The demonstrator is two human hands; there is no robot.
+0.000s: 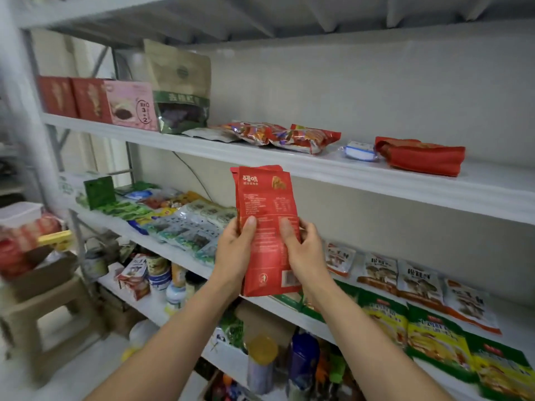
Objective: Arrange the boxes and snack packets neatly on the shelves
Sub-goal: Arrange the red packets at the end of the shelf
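Red foil snack packets (266,227), stacked upright, are held in front of the white metal shelves (376,180). Left hand (236,250) and right hand (304,250) each grip a side, thumbs pressed on the printed back. Another red packet (419,156) lies on the upper shelf.

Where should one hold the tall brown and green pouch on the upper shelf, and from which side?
Probably pinch the pouch by its flat brown top, from the front or right. It stands upright, taller than the pink box close on its left, and its upper right side is free.
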